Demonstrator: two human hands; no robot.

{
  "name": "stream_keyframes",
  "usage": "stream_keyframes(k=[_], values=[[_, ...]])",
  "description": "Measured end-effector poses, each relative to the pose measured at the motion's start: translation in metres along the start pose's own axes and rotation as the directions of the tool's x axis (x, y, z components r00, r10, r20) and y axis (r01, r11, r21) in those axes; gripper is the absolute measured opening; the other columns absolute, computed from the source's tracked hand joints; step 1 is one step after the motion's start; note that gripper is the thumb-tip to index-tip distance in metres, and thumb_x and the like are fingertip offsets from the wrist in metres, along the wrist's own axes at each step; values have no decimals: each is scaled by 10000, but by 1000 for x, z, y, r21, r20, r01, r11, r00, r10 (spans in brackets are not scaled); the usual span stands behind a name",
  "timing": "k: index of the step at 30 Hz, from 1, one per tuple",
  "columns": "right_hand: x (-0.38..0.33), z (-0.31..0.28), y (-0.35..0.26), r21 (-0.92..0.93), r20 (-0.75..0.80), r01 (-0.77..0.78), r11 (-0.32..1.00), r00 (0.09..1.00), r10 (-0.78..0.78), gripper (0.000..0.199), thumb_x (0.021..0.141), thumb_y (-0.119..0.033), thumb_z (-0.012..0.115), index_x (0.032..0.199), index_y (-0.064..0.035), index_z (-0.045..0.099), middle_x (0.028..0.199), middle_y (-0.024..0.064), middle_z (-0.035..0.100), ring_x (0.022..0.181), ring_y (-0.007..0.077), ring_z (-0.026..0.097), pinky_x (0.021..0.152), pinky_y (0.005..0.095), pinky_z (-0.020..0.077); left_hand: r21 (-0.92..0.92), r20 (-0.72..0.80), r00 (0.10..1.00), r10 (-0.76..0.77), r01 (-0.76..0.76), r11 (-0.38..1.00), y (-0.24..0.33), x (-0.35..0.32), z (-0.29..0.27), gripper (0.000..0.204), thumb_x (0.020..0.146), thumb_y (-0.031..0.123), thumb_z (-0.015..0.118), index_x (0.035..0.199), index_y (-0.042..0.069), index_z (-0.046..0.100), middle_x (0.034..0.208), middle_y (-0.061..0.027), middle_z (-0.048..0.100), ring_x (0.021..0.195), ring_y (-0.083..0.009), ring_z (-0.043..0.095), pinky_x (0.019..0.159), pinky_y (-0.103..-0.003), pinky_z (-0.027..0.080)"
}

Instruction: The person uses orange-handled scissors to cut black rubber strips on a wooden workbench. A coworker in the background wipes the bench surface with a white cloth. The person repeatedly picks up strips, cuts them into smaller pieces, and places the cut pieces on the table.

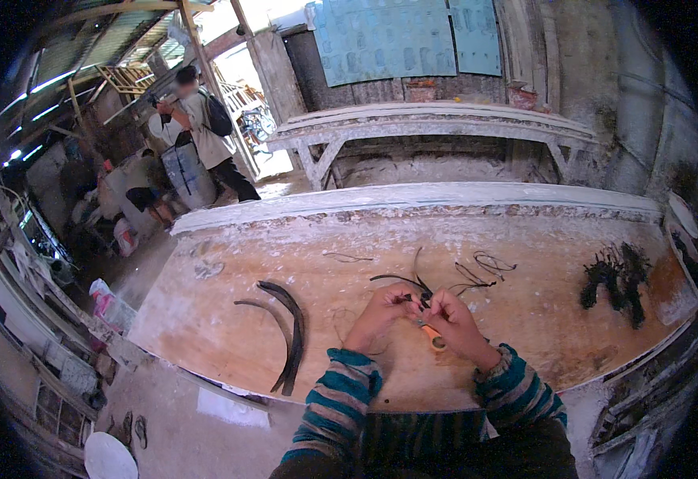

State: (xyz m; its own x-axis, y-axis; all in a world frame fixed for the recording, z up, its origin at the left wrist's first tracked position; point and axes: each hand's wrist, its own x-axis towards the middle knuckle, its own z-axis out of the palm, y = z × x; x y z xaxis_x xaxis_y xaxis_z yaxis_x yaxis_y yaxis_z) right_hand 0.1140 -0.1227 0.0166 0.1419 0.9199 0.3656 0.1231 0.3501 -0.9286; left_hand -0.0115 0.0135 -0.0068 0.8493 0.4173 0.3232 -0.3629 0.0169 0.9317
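Close together over the wooden tabletop (205,319), my left hand (382,313) and my right hand (455,321) both pinch a thin black strip (422,287). Its ends reach out beyond my fingers, and the part at the fingertips is too small to make out. Under my right hand lies an orange-handled tool (433,338), partly covered, which looks like scissors. To the left rest several curved black strips (294,331), long and flat. Beyond my right hand lie thin looped black cords (485,271).
Dark, knotted bundles (616,283) lie at the table's right end. A raised whitish ledge (413,201) borders the far side. Behind it stands a long white-stained bench (437,120). One person (197,120) with a backpack stands at the far left; another (145,184) bends near a barrel.
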Motion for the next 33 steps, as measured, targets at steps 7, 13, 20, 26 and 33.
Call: stream_keyframes(k=[7,13,20,26,33], values=[[7,2,-15,122,-117,9,993,993,6,240,824,5,545,1046,-43,466,851,37,534,725,106,540,609,243,454,-175,-264,959,-104,59,983,-7,2,19,116,822,177,625,861,74,588,779,14,581,665,-61,521,592,-191,430],[7,-2,-4,-391,-226,-14,920,971,-81,241,767,-21,618,994,-26,534,876,84,546,733,150,563,613,265,462,-128,-345,939,-4,-42,991,0,5,16,131,800,172,654,792,78,564,750,17,570,619,-51,488,540,-190,406],[9,-5,2,-555,-243,58,830,942,-229,160,751,-52,632,907,-22,606,829,86,540,707,199,569,603,290,458,-74,-300,954,15,-39,997,-9,5,6,137,794,134,657,872,67,566,781,16,564,681,-56,505,584,-194,426],[11,-7,17,-120,-285,-66,991,958,29,126,799,-68,579,911,-16,602,818,44,569,740,119,542,656,265,452,0,-142,989,-41,42,999,-10,8,18,339,795,100,648,1102,33,519,963,-26,574,850,-89,536,754,-225,444],[12,-13,10,323,-331,-83,943,924,194,122,799,-18,522,918,-37,543,815,30,568,763,110,547,686,241,449,-17,-81,994,-68,67,998,-22,8,24,219,809,54,607,1020,25,553,923,-4,588,825,-67,536,741,-214,432]])
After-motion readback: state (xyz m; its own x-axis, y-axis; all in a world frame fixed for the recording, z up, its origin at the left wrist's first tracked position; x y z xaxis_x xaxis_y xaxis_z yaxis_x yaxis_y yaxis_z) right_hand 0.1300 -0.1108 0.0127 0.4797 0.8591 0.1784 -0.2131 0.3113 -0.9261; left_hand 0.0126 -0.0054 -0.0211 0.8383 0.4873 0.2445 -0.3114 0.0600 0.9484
